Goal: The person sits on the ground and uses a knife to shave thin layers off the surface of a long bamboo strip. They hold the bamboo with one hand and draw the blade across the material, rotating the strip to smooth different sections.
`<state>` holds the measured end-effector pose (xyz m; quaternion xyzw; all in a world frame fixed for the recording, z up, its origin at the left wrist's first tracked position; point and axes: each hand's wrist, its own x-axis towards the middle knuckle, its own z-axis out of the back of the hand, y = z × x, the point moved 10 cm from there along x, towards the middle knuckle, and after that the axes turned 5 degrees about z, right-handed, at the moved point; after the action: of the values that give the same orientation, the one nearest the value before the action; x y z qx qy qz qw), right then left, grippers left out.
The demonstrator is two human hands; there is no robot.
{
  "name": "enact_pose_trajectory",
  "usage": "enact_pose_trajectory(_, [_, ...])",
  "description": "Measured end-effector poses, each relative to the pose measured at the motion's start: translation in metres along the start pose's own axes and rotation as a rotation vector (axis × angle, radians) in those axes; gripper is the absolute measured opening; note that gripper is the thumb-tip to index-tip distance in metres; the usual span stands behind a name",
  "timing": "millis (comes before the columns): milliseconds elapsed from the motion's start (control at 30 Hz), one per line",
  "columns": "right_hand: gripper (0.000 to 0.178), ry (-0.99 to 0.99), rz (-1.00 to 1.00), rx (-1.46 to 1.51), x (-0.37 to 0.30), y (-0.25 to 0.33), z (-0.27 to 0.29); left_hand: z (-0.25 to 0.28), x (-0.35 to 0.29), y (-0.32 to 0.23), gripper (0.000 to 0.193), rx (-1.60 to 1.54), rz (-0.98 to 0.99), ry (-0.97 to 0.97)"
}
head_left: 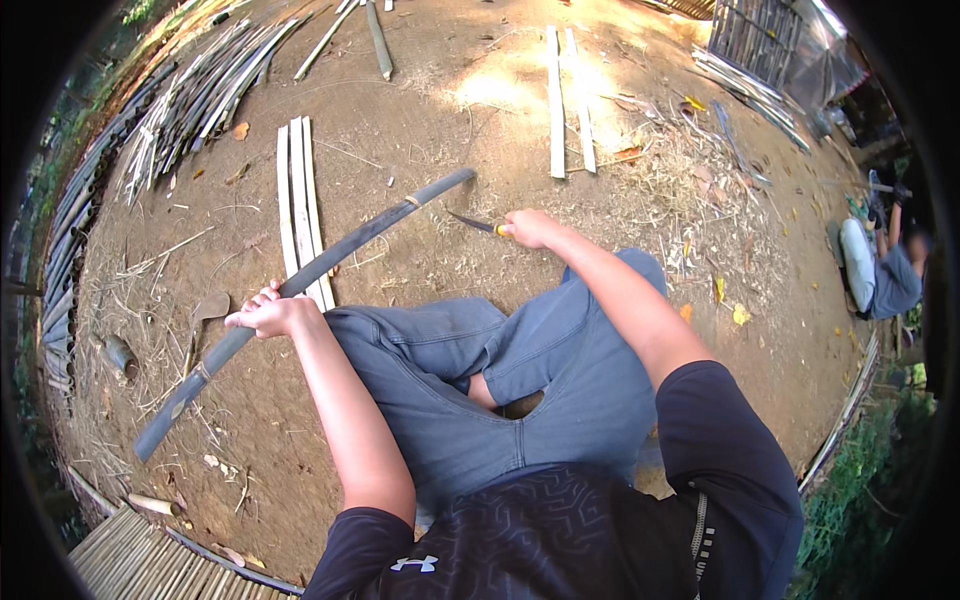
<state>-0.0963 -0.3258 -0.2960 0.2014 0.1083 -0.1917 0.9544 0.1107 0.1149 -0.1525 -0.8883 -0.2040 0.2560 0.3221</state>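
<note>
My left hand is wrapped round a long dark grey-green bamboo pole, gripping it below its middle. The pole slants from the lower left up to the right and has pale rings at its joints. In my right hand is a knife with a yellow-and-dark handle and a dark, slightly curved blade. The blade points left toward the pole's upper end, with a gap between them. Three pale split bamboo strips lie on the ground beneath the pole, partly hidden by it.
Two more pale strips lie ahead on the dirt. A large pile of split bamboo spreads at the far left. Shavings litter the right side. A short bamboo tube lies at left. Another person sits at the far right.
</note>
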Motion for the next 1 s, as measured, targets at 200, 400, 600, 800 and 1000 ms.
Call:
enact_pose_trajectory(200, [0.034,0.141,0.038,0.034,0.022,0.034,-0.046,0.008,0.006,-0.005,0.054,-0.043,-0.005,-0.070])
enact_pose_trajectory(400, [0.029,0.121,-0.355,0.061,0.007,-0.050,-0.044,0.008,0.007,-0.002,0.053,-0.058,0.011,-0.049])
enact_pose_trajectory(600, [0.030,-0.254,-0.896,0.324,-0.055,-0.122,0.001,0.008,0.002,-0.001,0.053,-0.083,0.035,-0.045])
enact_pose_trajectory(800, [0.028,-0.077,-0.526,0.149,-0.010,-0.038,-0.009,0.009,0.003,-0.002,0.054,-0.080,0.056,-0.040])
enact_pose_trajectory(1000, [0.032,0.086,-0.570,-0.100,-0.017,-0.107,-0.009,0.005,-0.001,0.011,0.053,-0.041,0.098,0.012])
